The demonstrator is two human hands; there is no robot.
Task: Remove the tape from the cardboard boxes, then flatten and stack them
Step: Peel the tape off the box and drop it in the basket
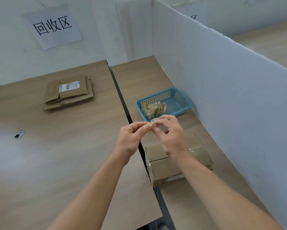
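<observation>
My left hand (131,136) and my right hand (171,135) meet above the table, and both pinch a small crumpled piece of clear tape (151,122) between their fingertips. Below my right hand lies a closed brown cardboard box (175,165) with clear tape along its seams, partly hidden by my right forearm. A blue plastic basket (180,100) just beyond my hands holds a wad of used tape (153,108). Flattened cardboard boxes (68,93), the top one with a white label, lie stacked at the far left.
A white partition wall (222,80) runs along the right side, close to the basket and box. A dark gap (122,100) divides the two wooden tabletops. A paper sign (53,27) hangs on the back wall. A round cable hole (18,134) sits in the left tabletop.
</observation>
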